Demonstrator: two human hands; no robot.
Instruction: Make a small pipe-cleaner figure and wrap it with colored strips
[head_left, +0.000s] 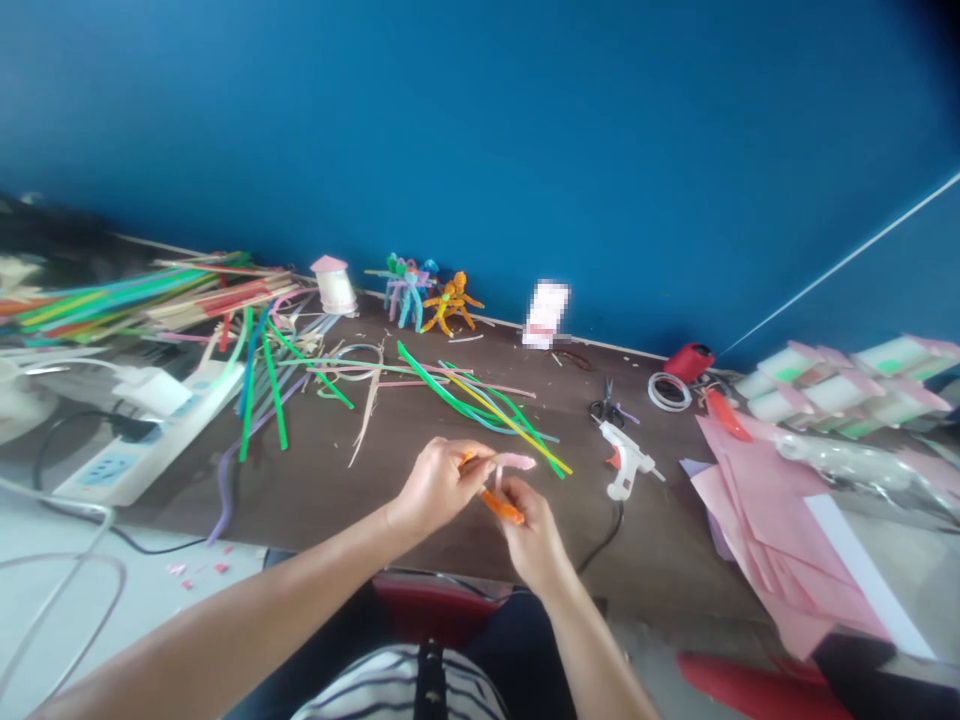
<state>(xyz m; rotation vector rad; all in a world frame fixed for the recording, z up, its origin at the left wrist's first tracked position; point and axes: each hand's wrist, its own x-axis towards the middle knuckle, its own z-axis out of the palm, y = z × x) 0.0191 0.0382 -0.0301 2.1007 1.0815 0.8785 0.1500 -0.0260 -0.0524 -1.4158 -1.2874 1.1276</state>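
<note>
My left hand (439, 487) and my right hand (532, 540) are together above the brown table (337, 490), both gripping a twisted orange pipe cleaner (502, 507). A pink pipe cleaner (514, 462) sticks out to the right above it, touching my fingers. Loose green and yellow pipe cleaners (480, 410) lie just beyond my hands. A white hot glue gun (624, 458) rests to the right of my right hand, apart from it.
Several finished pipe cleaner figures (431, 295) stand against the blue wall (480, 130). Scissors (606, 408), a tape roll (669, 392) and pink paper sheets (772, 530) lie right. Straws (127, 295) and a white power strip (142, 440) lie left. The glue gun's black cord trails toward the front edge.
</note>
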